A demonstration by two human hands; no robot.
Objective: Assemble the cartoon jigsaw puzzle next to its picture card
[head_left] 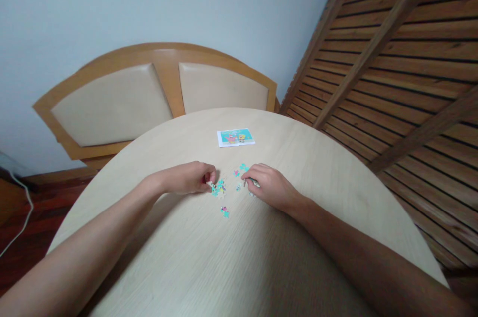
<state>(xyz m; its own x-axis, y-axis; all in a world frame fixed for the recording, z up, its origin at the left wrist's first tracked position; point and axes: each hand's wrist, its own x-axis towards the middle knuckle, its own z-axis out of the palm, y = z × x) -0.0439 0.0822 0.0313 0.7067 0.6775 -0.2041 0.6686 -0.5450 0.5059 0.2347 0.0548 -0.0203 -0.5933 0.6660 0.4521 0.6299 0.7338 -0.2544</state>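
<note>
Several small teal jigsaw pieces point(221, 189) lie scattered on a round pale wooden table point(209, 252). My left hand point(188, 177) rests on the table with its fingers curled, pinching a piece at the left edge of the cluster. My right hand point(267, 183) lies to the right of the pieces, fingers closed around a piece that is mostly hidden under them. One loose piece point(224, 212) sits nearer to me, apart from the others.
A small printed picture card point(235, 137) lies farther back on the table. Behind the table stands a wooden bench back with two beige cushions point(157, 93). A slatted wooden wall point(403, 73) runs along the right. A cable point(22, 207) lies on the floor at left.
</note>
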